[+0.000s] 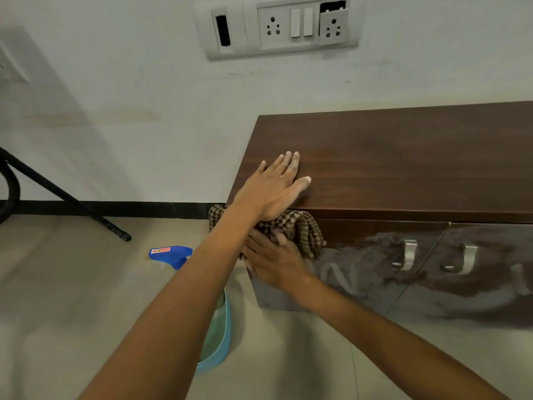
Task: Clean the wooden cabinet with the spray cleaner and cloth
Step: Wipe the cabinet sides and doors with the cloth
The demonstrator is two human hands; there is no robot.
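The dark wooden cabinet (403, 163) stands against the wall at the right, with glossy doors below its top. My left hand (274, 189) lies flat and open on the cabinet's top near its front left corner. Just below it, my right hand (274, 261) presses a brown checked cloth (302, 232) against the upper left part of the cabinet front. The spray cleaner (173, 255), a bottle with a blue trigger head, stands on the floor left of the cabinet, mostly hidden behind my left forearm.
Two metal door handles (409, 254) stick out of the cabinet front at the right. A black stand leg (66, 197) slants across the floor at the left. A switchboard with sockets (282, 24) is on the wall above. The floor is beige tile.
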